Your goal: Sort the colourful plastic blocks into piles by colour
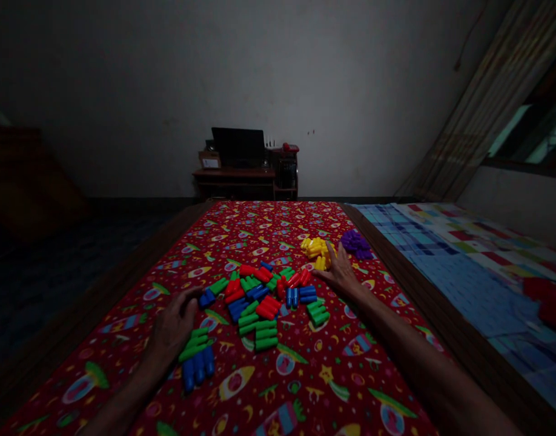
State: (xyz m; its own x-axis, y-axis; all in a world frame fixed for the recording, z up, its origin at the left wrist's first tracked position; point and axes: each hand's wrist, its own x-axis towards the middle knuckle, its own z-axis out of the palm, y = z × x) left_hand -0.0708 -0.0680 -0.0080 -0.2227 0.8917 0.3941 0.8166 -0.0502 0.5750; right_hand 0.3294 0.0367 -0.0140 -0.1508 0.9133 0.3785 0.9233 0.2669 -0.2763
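My right hand [342, 272] is at the heap of yellow plastic blocks [317, 247], its fingers spread beside the nearest yellow pieces; nothing shows clearly in its grasp. Just beyond it lies a heap of purple blocks [356, 243]. My left hand [171, 324] rests at the left edge of the mixed blocks, thumb and fingers apart. Its fingertips are close to a blue block [208, 298]; whether they touch it I cannot tell. Beside that palm lie a green block [194, 345] and a blue block [198, 368]. Between my hands, red blocks [268, 307], green blocks [266, 335] and blue ones lie scattered.
A red patterned cloth [241, 399] covers the surface under the blocks, with a brown border along both sides. Bedding in blue and checks [460, 284] lies to the right. A desk [235, 174] with a dark monitor [238, 145] stands against the far wall.
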